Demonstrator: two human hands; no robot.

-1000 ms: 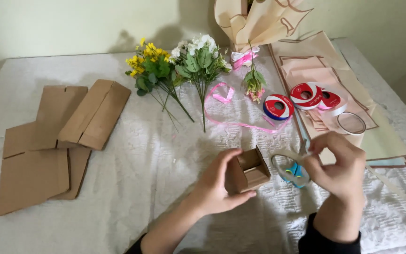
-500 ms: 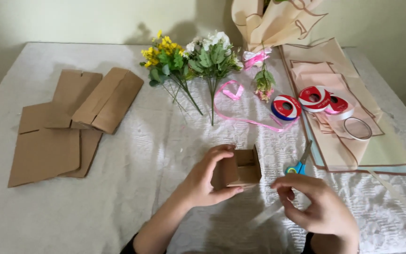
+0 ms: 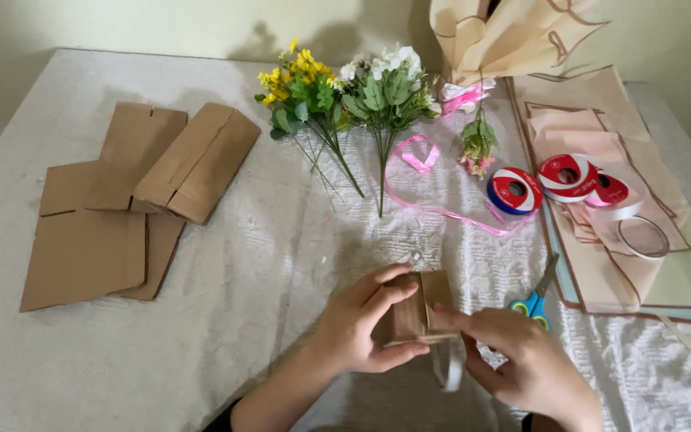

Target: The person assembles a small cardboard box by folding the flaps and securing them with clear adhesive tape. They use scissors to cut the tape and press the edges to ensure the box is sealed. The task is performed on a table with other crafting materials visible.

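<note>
Brown cardboard, folded into a small box (image 3: 417, 314), sits between both hands low on the tabletop (image 3: 265, 264), which is covered in a white textured cloth. The left hand (image 3: 361, 324) wraps its fingers around the box's left side and grips it, thumb under the bottom edge. The right hand (image 3: 525, 364) presses its fingertips against the box's right face, fingers curled; a pale strip (image 3: 451, 372), possibly ribbon or tape, hangs blurred just below that hand, and whether it is pinched cannot be told.

Just right of the right hand lie scissors with blue handles (image 3: 533, 300), partly on a stack of pink and beige wrapping sheets (image 3: 601, 272). Beyond them, further from the hands, stand three round ribbon spools: one blue with a red and white label (image 3: 514, 190), two red with white (image 3: 567, 174) (image 3: 606, 192), and a clear ring (image 3: 643, 237) beside them. A thin pink ribbon (image 3: 433, 210) trails across the cloth above the box.

Further up are a yellow flower bunch (image 3: 301, 92), a white flower bunch (image 3: 385, 88), a small pink sprig (image 3: 477, 144) and a beige paper wrap (image 3: 505, 36). Well to the left of the left hand lie flat brown cardboard pieces (image 3: 121, 208), overlapping.
</note>
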